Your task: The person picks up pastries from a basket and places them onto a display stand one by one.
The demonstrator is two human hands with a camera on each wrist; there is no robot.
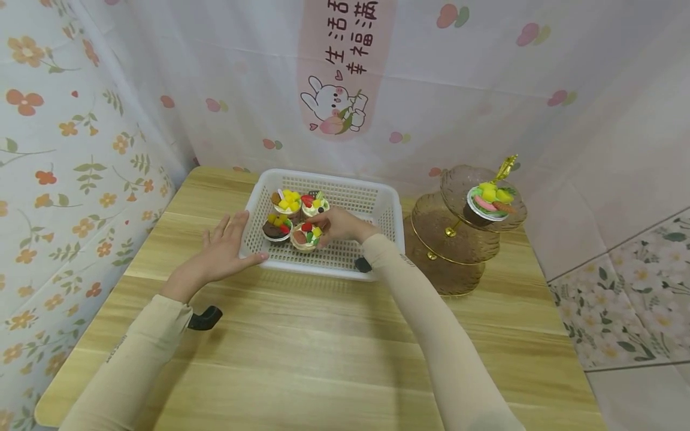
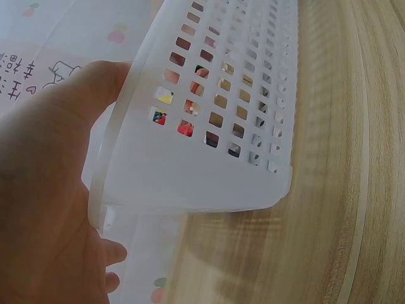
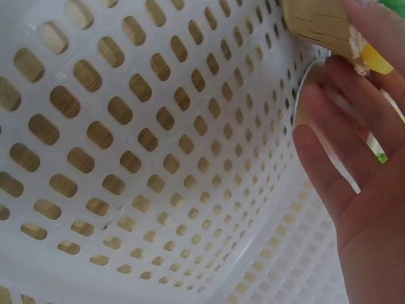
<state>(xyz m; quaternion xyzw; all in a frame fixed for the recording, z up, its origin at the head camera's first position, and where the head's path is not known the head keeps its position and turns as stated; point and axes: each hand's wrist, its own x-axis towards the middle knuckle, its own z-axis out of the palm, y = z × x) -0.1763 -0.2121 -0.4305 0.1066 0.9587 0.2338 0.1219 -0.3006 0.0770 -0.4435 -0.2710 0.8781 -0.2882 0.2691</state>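
My right hand [image 1: 345,226] reaches into a white plastic basket [image 1: 323,270] and pinches the front cupcake [image 1: 305,238], topped with red and yellow fruit pieces and green bits. The right wrist view shows its tan cup [image 3: 319,28] between thumb and fingers. Beside it sit a dark chocolate cupcake [image 1: 276,232], one with yellow cubes [image 1: 289,203] and one with strawberry [image 1: 314,202], partly behind my fingers. Against the basket's left end rests my left hand [image 1: 223,248], fingers straight, thumb at the front corner; the left wrist view has this hand [image 2: 57,139] touching the rim.
Right of the basket stands a tiered amber clear stand [image 1: 444,272] with gold trim. A fruit-topped cupcake [image 1: 487,203] sits on its top tier. Everything stands on a wooden table [image 1: 302,353]; a printed cloth [image 1: 242,72] hangs behind.
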